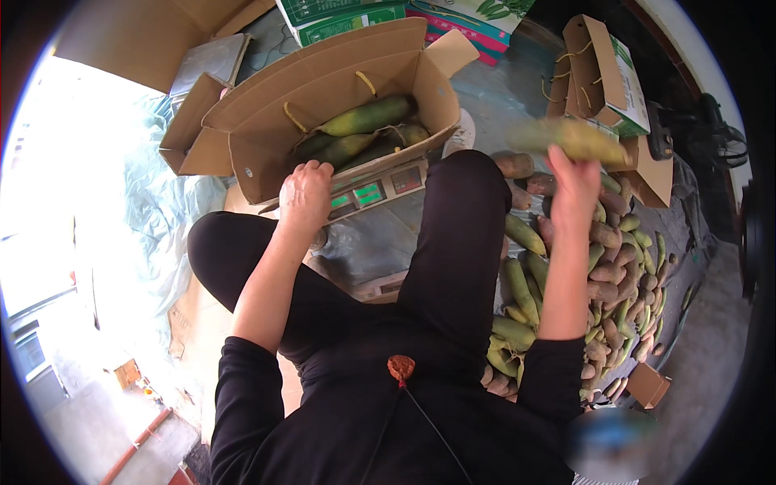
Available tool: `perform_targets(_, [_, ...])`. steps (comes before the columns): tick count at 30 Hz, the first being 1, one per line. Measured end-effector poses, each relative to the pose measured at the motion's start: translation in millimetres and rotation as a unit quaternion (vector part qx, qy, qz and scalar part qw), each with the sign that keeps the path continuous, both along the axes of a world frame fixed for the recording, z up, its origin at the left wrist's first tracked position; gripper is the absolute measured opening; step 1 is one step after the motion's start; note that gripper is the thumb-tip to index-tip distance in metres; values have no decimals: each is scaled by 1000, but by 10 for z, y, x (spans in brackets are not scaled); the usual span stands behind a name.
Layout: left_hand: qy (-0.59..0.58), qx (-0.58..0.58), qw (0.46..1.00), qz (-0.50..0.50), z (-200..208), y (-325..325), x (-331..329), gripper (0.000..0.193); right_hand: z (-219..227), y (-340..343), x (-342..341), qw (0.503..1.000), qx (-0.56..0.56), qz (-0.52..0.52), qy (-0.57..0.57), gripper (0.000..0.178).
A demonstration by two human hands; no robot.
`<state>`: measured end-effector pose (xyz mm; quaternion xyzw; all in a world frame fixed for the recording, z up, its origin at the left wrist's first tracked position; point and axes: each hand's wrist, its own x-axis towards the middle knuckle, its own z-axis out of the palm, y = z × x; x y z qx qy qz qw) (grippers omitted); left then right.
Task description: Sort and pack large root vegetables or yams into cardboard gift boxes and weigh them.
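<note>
An open cardboard box (347, 65) with yellow rope handles holds several long green radishes (365, 118). My left hand (305, 194) has its fingers curled over the near wall of this box. Just in front of the box is a scale (378, 192) with lit green displays. Out to the right, my right hand (572, 190) is closed around a long yellowish-green radish (578, 139), lifted above the produce pile and smeared by motion. Below it lies a heap of green radishes (520, 291) mixed with brownish-red roots (606, 271).
More open boxes (598, 73) stand at the far right, beside a dark fan (711, 129). Green printed cartons (343, 20) and a pink-edged carton (477, 32) are at the back. Crumpled clear plastic sheeting (162, 194) lies on the left. A small carton (648, 385) sits by the pile.
</note>
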<state>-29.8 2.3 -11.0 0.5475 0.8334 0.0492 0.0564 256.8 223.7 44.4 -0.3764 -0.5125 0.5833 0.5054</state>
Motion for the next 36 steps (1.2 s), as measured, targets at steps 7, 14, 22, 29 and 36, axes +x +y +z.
perform_targets(7, [73, -1, 997, -6, 8, -26, 58, 10, 237, -335, -1124, 939, -103, 313, -98, 36])
perform_targets(14, [93, -5, 996, -4, -24, -49, 103, 7, 59, 53, -403, 959, -12, 178, -221, 27])
perform_targets(22, [95, -14, 995, -11, -19, -9, 59, 21, -1452, -11, 1264, 947, -140, -14, -290, 24])
perform_targets(29, [81, -19, 996, -23, 33, 50, 147, 21, -2551, -1022, 2166, 818, -141, 4, -558, 26])
perform_targets(36, [88, -14, 996, -14, 56, 16, 145, 21, -2965, -1653, 2138, 717, -194, 92, -663, 43])
